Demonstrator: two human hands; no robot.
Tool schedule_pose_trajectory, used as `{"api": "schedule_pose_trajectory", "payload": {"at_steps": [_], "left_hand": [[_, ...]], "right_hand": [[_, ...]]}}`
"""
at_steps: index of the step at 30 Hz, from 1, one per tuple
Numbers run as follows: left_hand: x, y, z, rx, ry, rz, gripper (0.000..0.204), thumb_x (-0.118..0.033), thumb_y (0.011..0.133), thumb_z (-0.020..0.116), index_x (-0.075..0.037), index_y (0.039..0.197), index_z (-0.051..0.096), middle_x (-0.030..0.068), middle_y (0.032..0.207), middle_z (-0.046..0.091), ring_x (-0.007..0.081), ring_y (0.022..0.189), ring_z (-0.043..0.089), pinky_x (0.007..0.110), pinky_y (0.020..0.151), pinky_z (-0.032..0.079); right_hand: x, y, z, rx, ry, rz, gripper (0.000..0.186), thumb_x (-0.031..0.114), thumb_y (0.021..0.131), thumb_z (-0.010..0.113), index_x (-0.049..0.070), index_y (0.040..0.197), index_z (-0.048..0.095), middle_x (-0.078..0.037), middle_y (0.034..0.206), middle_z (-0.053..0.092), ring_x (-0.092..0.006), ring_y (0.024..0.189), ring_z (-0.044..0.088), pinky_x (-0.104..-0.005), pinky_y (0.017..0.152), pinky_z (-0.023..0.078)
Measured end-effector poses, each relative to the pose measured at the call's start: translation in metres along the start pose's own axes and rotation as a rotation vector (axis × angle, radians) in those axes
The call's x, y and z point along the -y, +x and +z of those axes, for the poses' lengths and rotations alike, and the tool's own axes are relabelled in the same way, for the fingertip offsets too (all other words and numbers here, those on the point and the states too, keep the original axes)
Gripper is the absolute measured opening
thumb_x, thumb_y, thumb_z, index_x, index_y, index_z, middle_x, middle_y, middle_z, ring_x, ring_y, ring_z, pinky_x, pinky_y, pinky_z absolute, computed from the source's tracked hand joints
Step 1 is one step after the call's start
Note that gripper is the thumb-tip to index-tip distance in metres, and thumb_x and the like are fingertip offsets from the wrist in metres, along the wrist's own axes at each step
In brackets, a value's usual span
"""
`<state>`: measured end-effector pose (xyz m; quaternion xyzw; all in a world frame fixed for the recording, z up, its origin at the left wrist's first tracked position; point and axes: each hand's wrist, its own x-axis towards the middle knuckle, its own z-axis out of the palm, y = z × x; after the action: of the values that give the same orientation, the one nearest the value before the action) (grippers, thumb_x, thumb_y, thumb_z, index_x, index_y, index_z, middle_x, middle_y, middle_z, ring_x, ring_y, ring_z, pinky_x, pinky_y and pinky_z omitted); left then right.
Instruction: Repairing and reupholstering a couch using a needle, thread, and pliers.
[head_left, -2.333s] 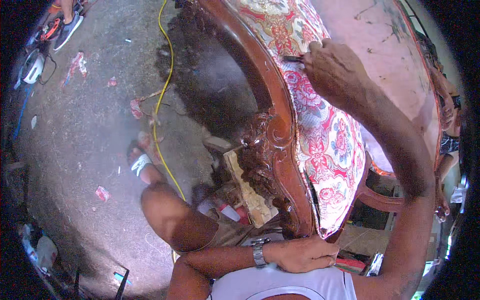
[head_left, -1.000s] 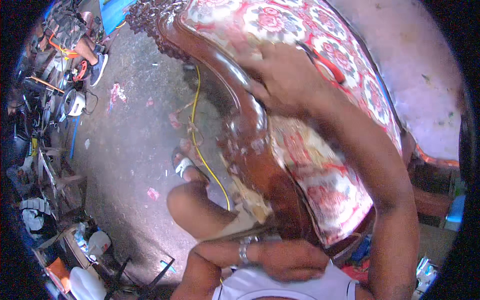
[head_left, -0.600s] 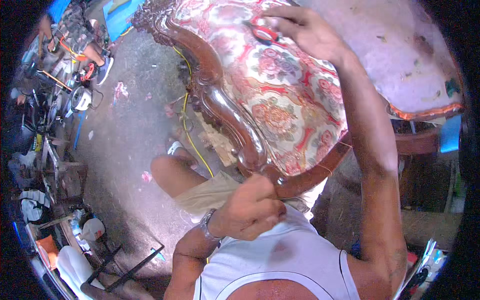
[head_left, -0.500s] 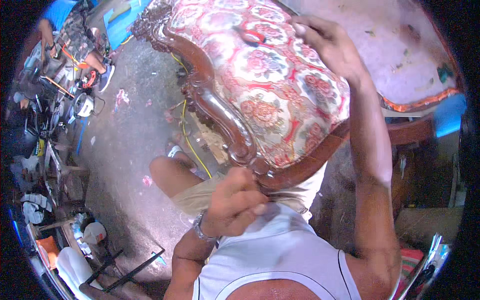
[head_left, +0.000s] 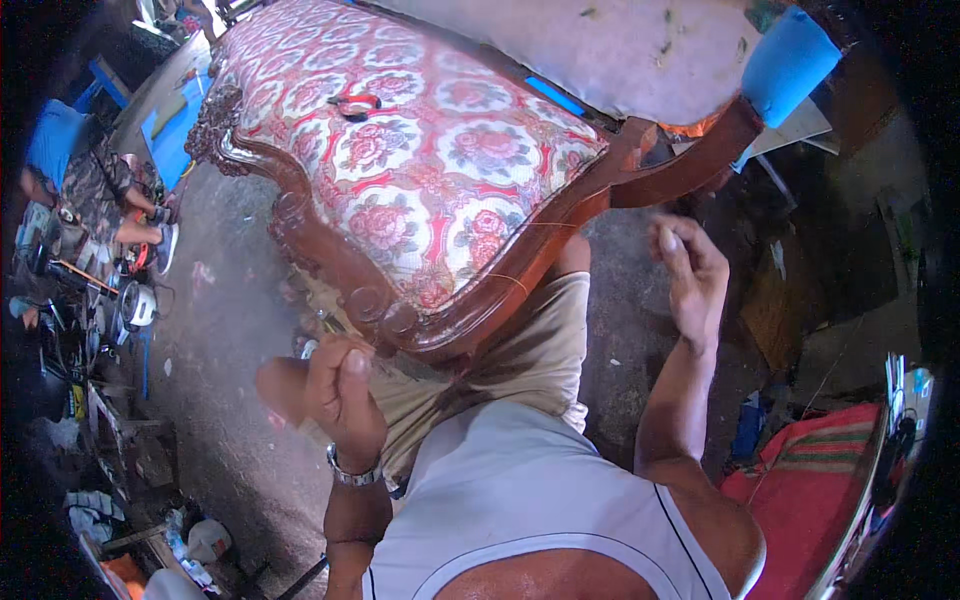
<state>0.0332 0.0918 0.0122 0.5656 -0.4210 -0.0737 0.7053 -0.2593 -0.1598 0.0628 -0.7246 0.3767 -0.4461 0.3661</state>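
A carved, glossy brown wooden sofa frame [head_left: 480,315] reaches over my lap, its padding covered in red and cream floral fabric [head_left: 440,150]. My left hand [head_left: 345,400], wearing a metal watch, is closed in a pinch just off the frame's near left corner; whatever is between its fingertips is too small to make out. To the right of the frame, my right hand [head_left: 692,275] hangs in the air with fingers curled against the thumb, its contents also unclear. Fine pale strands [head_left: 505,280] cross the front rail. A small red-and-black hand tool [head_left: 355,106] lies on the fabric.
A pale padded panel [head_left: 630,50] adjoins the fabric at the back, with a blue wrapped piece [head_left: 790,68] at its right end. A person in camouflage shorts [head_left: 95,180] is at the far left, near scattered tools. A red striped cloth [head_left: 810,470] lies at lower right.
My right hand has come off the fabric, down and to the right of the frame. My left hand has moved left and slightly down. The view has shifted, showing more of the sofa.
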Motion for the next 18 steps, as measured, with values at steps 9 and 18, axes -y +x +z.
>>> {"api": "schedule_pose_trajectory", "payload": {"at_steps": [9,18], "left_hand": [[0.012,-0.007,0.000,-0.198,0.045,-0.021,0.018,-0.012,0.101,0.057,0.001,0.090,0.060,0.0062,0.075,0.057,0.0107,0.062,0.046,0.031,0.065,0.046],[0.018,-0.017,-0.014,-0.245,-0.229,-0.088,0.016,-0.014,0.105,0.052,0.000,0.100,0.060,0.0046,0.085,0.057,0.0120,0.075,0.050,0.034,0.083,0.048]], "right_hand": [[-0.012,-0.024,0.039,0.125,0.005,-0.045,0.019,0.009,0.100,0.067,-0.001,0.114,0.073,-0.011,0.108,0.072,-0.0177,0.102,0.065,-0.0311,0.093,0.049],[0.039,0.010,0.111,0.477,0.116,-0.325,0.018,0.000,0.095,0.069,-0.002,0.112,0.073,-0.013,0.106,0.072,-0.0218,0.099,0.068,-0.0319,0.086,0.053]]}}
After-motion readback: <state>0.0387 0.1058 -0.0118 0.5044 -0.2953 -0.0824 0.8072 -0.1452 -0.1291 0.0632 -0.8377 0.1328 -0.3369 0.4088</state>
